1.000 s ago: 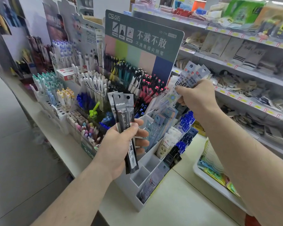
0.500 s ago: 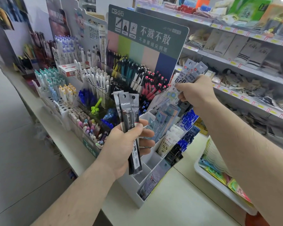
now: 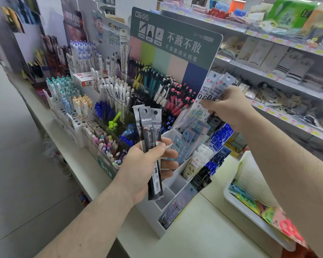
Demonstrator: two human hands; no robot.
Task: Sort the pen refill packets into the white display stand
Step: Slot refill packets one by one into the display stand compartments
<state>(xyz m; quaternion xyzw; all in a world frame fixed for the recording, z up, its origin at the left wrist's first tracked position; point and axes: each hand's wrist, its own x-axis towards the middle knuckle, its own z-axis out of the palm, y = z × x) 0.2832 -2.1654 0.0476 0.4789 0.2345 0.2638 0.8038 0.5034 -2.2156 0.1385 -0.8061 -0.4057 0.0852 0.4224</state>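
The left hand (image 3: pixel 144 168) grips black refill packets (image 3: pixel 150 138) at centre frame; the right hand (image 3: pixel 229 107) pinches pale packets (image 3: pixel 215 86) above the white display stand (image 3: pixel 175 185), whose compartments hold more packets, on a cream counter (image 3: pixel 203 237) beside store shelves (image 3: pixel 287 75).

We are in a shop, stationery section. A long pale counter (image 3: pixel 203 237) carries tiered racks packed with upright retail pens (image 3: pixel 117 94) sorted by colour. A tall green printed advertising board (image 3: pixel 175 41) with Chinese lettering backs one rack. Behind it, white wall shelves (image 3: pixel 287 84) with yellow and red price tags (image 3: pixel 285 119) along their edges hold packaged goods.
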